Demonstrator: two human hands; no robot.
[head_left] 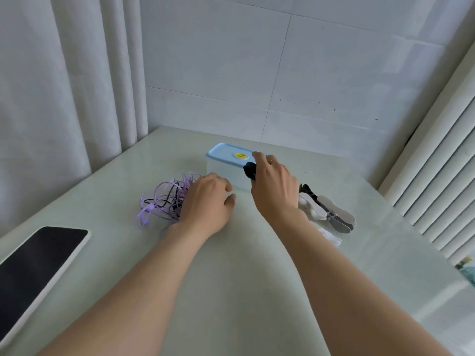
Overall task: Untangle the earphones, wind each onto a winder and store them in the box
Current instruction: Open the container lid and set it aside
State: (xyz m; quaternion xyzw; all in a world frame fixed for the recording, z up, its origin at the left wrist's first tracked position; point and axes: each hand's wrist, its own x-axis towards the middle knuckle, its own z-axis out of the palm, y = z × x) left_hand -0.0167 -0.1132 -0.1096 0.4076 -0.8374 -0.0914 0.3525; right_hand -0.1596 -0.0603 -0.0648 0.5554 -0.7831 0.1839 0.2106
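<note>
Left hand [205,199] beside tangled earphones [164,201]

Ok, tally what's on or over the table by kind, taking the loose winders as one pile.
Earphone tangle: 1
Lidded box: 1
Black winder in the right hand: 1
Winder pile: 1
Dark-screened device: 1
Unclear white item: 1
Total: 6

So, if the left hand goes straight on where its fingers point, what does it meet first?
Probably the near clear wall of the box, just past the left hand; depth is hard to judge.
</note>
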